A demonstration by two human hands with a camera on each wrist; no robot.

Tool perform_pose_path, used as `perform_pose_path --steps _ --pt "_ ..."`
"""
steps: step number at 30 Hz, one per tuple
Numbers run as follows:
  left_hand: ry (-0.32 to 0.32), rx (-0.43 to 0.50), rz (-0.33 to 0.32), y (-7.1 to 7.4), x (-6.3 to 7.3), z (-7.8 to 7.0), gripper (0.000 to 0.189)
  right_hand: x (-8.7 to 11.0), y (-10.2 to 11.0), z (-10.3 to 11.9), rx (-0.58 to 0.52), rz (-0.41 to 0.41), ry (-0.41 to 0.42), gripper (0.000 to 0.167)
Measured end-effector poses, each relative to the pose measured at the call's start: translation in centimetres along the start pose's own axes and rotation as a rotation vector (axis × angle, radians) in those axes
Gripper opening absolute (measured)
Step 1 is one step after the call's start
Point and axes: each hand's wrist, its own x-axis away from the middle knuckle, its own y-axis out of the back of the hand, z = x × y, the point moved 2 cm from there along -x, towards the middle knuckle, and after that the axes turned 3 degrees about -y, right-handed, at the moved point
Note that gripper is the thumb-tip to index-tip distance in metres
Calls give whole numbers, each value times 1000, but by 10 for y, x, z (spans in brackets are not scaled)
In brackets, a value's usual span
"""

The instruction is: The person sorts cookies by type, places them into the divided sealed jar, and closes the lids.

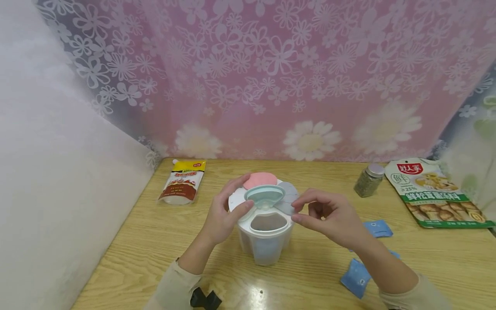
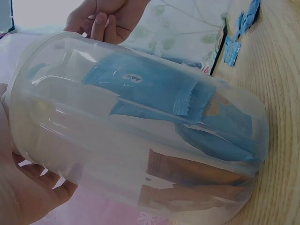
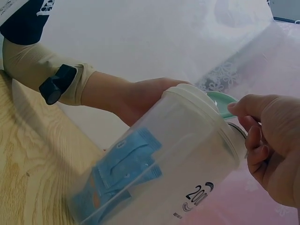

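A clear plastic storage container (image 1: 267,252) stands on the table, its white lid fitted with petal-shaped flaps. The green flap (image 1: 265,195) is raised over an opening at the front; the pink flap (image 1: 260,179) lies behind it. My left hand (image 1: 221,214) grips the lid's left side, thumb on top and fingers around the rim. On the right, the thumb and index finger of my right hand (image 1: 334,217) pinch the edge of the grey flap (image 1: 286,207). Through the wall show blue packets (image 2: 145,86) and brown packets (image 2: 190,171) in separate compartments.
Loose blue packets (image 1: 355,276) lie beneath and beside my right forearm. Behind them are a glass jar (image 1: 368,181) of dried herbs and a large mushroom-printed bag (image 1: 438,193). A white and brown pouch (image 1: 180,185) lies at the back left. A floral curtain (image 1: 271,86) hangs behind the table.
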Motion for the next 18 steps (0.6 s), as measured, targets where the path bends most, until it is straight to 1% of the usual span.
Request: perform_pose_path --steps 1,6,10,15,18 --pt "0 1 0 0 0 0 57 1 2 -1 -1 1 -4 29" --pt "0 -4 -2 0 0 1 56 9 13 -3 -9 7 -75 29" --pt "2 -5 -3 0 0 1 56 17 22 -6 1 25 -119 29" --pt "3 -4 -3 0 0 0 56 27 33 -10 57 75 -164 31" --pt "-1 0 -3 -1 0 0 57 33 39 -13 68 113 -166 34"
